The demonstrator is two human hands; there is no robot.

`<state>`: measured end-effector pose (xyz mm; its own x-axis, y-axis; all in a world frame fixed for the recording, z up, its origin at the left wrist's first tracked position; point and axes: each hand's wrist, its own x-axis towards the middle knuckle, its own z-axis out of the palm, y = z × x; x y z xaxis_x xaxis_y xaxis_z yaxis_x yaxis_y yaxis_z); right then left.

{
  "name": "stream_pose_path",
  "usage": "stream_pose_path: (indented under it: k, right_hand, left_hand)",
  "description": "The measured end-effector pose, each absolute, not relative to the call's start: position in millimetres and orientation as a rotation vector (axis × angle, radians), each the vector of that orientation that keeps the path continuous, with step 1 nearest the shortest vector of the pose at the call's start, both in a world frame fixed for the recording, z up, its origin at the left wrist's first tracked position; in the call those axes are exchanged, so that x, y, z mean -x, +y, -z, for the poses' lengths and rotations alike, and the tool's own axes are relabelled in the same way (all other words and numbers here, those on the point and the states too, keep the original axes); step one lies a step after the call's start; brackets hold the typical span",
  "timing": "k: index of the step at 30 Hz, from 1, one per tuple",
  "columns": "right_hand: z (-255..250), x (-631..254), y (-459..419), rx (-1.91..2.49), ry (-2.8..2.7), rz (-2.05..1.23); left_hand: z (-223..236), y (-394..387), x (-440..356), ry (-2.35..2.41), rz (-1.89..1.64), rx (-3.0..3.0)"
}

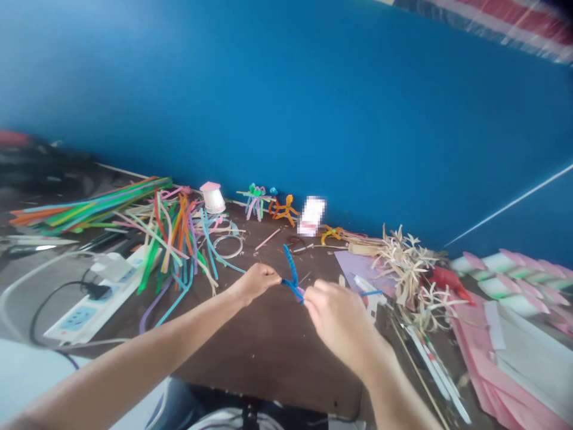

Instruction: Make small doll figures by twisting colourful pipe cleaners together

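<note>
Over the middle of the dark table, both hands work on a blue pipe cleaner point(290, 264). One coiled-looking length of it points up and away, and the rest crosses between the hands. My left hand point(258, 282) pinches its left end. On the other side, my right hand point(333, 307) has its fingers closed around the right part, which they partly hide. A thin blue end point(371, 292) sticks out beyond the right hand, and another point(235, 268) shows beside the left. A small purple bit point(300, 292) shows close to the right fingertips.
Left lie bundled colored pipe cleaners point(102, 203), a power strip point(89, 304) with cables and a white cup with pink top point(212, 198). Small orange figures point(285, 209) stand near the blue wall. Right are dried strips point(403, 257), pens point(436, 361), pink paper point(483, 364) and pink-white rolls point(505, 272).
</note>
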<state>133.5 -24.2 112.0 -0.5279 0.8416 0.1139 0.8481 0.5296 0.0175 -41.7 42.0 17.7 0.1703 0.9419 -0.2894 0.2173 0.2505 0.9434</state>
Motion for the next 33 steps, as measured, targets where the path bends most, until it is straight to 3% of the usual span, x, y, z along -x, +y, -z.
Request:
stream_pose_path:
  k: [9,19,25,33]
  right_hand:
    - [-54.3,-107.8,-54.0,1.532,-2.605,-0.063]
    - [-5.7,-152.5,-17.8,1.551,-2.001,-0.678]
    - [-12.7,-170.1,16.5,1.455,-1.958,-1.297]
    - [-36.1,-168.8,54.0,1.341,-2.047,-1.442]
  left_hand:
    - [-20.1,38.1,30.8,1.133,-0.785,-0.763]
    - [-29.2,39.6,43.9,1.007,-0.691,-0.605]
    - [-35.9,31.5,42.2,0.735,-0.418,-0.932]
    - [-40.3,28.5,35.5,0.712,-0.043,-1.468]
